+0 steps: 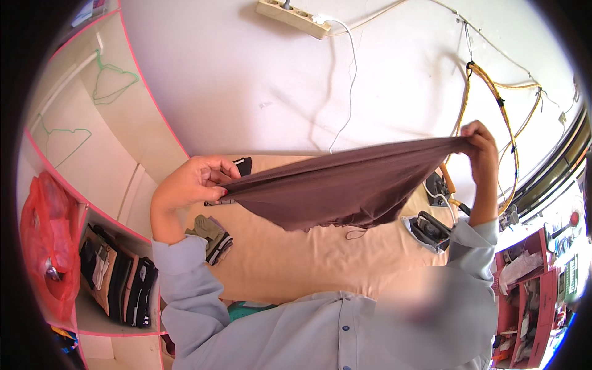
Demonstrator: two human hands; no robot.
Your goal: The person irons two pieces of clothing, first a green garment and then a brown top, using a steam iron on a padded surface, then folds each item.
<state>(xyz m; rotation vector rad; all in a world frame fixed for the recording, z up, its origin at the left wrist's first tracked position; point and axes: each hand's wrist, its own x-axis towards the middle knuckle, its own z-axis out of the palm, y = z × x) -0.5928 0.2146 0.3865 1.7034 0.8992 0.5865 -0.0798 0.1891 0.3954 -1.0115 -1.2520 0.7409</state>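
A dark brown cloth is stretched in the air between my two hands. My left hand pinches its left end between thumb and fingers. On the other side my right hand grips the upper right corner, raised higher than the left. The cloth sags in the middle, and its lower edge looks gathered, with a thin loop hanging from it. Below it lies a bed or table covered with a peach-coloured sheet. Folded clothes rest on the sheet near my left forearm.
At left stands an open wardrobe with green hangers, folded garments and a red plastic bag. A black pouch sits by my right forearm. Yellow cable and a power strip hang on the wall. Pink shelves are at right.
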